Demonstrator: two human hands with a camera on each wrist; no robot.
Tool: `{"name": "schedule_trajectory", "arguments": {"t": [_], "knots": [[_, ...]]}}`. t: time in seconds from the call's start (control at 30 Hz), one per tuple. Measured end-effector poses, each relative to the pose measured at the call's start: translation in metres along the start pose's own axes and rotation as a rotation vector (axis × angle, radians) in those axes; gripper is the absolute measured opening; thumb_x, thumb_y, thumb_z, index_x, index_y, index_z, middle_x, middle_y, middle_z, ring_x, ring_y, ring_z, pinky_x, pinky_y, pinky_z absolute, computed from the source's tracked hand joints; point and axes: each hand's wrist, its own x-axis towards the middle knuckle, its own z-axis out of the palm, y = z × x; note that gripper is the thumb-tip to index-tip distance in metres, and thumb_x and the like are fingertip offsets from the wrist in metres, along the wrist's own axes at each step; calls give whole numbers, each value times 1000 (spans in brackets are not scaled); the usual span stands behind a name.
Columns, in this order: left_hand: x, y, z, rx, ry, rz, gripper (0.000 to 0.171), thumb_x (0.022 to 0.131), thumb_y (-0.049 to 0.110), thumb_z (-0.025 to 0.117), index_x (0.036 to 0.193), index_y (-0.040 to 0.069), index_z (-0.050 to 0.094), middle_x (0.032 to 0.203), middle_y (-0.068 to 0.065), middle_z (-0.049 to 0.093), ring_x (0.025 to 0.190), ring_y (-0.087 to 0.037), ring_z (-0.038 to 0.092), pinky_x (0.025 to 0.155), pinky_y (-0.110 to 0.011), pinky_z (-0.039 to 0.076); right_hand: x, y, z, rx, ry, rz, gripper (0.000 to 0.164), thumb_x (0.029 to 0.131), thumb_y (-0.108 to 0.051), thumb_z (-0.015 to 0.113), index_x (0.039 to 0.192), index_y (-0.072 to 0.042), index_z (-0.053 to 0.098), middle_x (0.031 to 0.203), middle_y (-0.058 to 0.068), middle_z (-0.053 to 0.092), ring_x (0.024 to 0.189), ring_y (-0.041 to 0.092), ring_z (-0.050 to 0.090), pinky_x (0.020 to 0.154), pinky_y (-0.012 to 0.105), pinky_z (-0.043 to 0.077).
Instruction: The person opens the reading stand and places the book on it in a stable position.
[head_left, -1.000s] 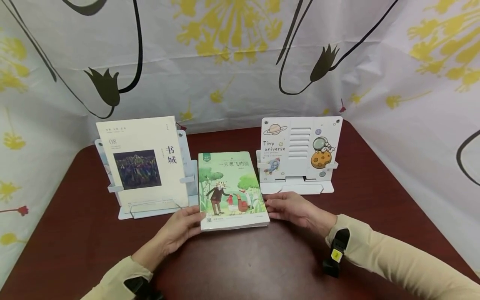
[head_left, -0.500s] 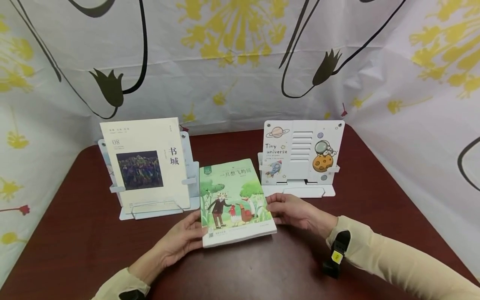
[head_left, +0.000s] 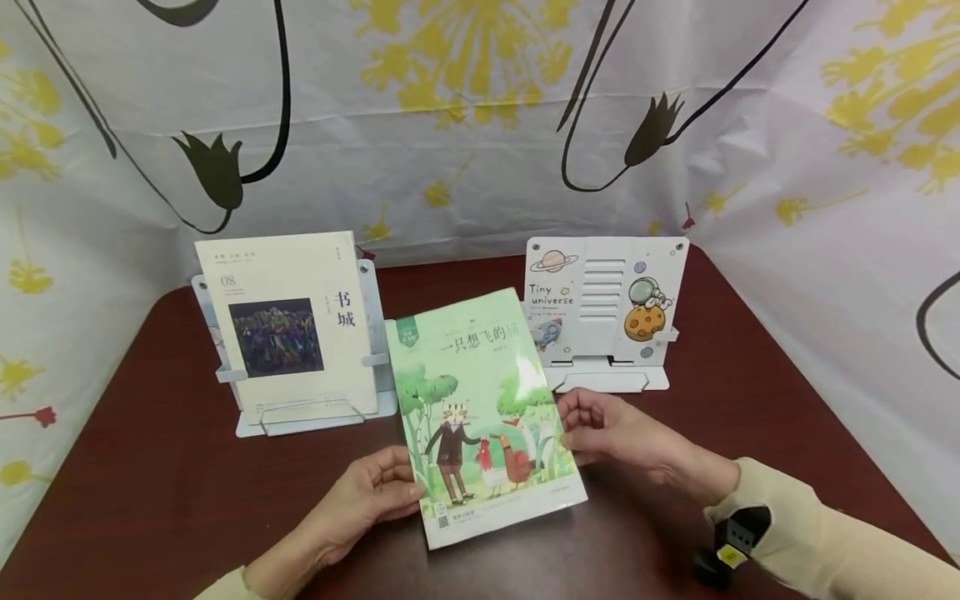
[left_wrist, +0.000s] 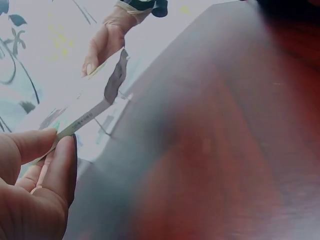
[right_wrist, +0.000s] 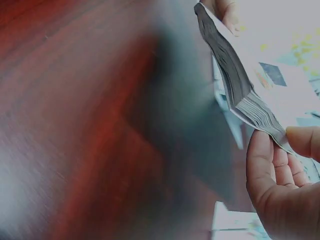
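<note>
A green picture-cover book point(head_left: 487, 417) is held up off the table between both hands, turned slightly so its lower edge slants up to the right. My left hand point(head_left: 367, 500) pinches its lower left edge, thumb on the cover and fingers beneath, as the left wrist view shows at the spine point(left_wrist: 82, 121). On the opposite side, my right hand point(head_left: 618, 433) grips the page edge; in the right wrist view the thumb lies above the pages point(right_wrist: 257, 112) and the fingers below.
Left of the book, a cream book point(head_left: 300, 392) leans on a pale blue book stand point(head_left: 382, 375). A white book stand point(head_left: 600, 312) with space drawings stands behind at the right, holding no book. Dark red table point(head_left: 135, 467) beneath; a patterned cloth point(head_left: 450, 150) hangs behind.
The green book has risen from the table and come nearer to me, turning a little counterclockwise. Both hands have moved with it, the right one outward to the right.
</note>
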Motion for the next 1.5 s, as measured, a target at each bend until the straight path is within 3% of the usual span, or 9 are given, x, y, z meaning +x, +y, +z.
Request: {"name": "schedule_trajectory", "arguments": {"t": [0.17, 0.33, 0.43, 0.6, 0.83, 0.97, 1.1, 1.33, 1.5], "knots": [[17, 26, 3, 201, 66, 223, 45, 84, 3, 66, 122, -12, 47, 104, -18, 63, 89, -14, 65, 82, -31, 54, -7, -21, -8, -134, 84, -161, 31, 88, 1, 59, 114, 5, 43, 94, 8, 57, 86, 13, 59, 72, 30, 55], [47, 59, 10, 327, 141, 391, 55, 81, -1, 69, 131, 1, 46, 100, -21, 63, 86, -16, 64, 79, -31, 55, -12, -44, -25, -249, 197, -301, 39, 88, 6, 56, 123, -3, 41, 93, 7, 59, 84, 12, 60, 71, 29, 55], [68, 78, 16, 368, 158, 444, 58, 81, -2, 69, 134, 6, 45, 97, -19, 63, 85, -16, 64, 79, -30, 54, -14, -54, -39, -254, 268, -304, 37, 89, 5, 55, 120, -11, 43, 93, 4, 57, 83, 10, 60, 73, 29, 56], [107, 103, 26, 397, 145, 515, 55, 83, -3, 67, 133, 4, 47, 97, -21, 64, 84, -16, 63, 77, -28, 54, -12, -67, -67, -226, 373, -317, 31, 90, 3, 56, 115, -15, 48, 93, 0, 58, 82, 8, 61, 71, 28, 56], [164, 128, 42, 468, 143, 571, 55, 85, 0, 67, 135, 7, 47, 102, -19, 65, 92, -24, 64, 79, -29, 53, -1, -70, -112, -61, 434, -452, 30, 90, 10, 53, 108, -14, 52, 91, 1, 57, 80, 8, 59, 65, 24, 56], [188, 133, 52, 519, 159, 608, 54, 86, 2, 66, 136, 9, 47, 103, -17, 66, 93, -25, 65, 80, -29, 53, 5, -65, -131, -36, 479, -505, 32, 89, 11, 53, 109, -15, 54, 91, 2, 56, 80, 8, 59, 66, 24, 56], [202, 130, 61, 544, 186, 634, 52, 86, 1, 66, 134, 8, 49, 104, -17, 67, 92, -25, 66, 79, -26, 54, 8, -57, -145, -22, 504, -549, 34, 88, 13, 54, 109, -13, 55, 91, 3, 56, 79, 8, 60, 67, 23, 56], [215, 118, 70, 601, 230, 691, 46, 87, 4, 66, 130, 9, 53, 101, -14, 68, 90, -23, 67, 76, -25, 54, 11, -43, -160, -68, 544, -631, 36, 86, 17, 52, 106, -12, 57, 88, 1, 59, 77, 8, 61, 63, 20, 55], [221, 107, 73, 637, 250, 731, 39, 87, 5, 66, 125, 7, 56, 101, -12, 68, 91, -21, 66, 78, -25, 53, 10, -36, -162, -179, 577, -617, 35, 86, 16, 53, 106, -13, 56, 90, 0, 61, 78, 8, 62, 64, 19, 55]]}}
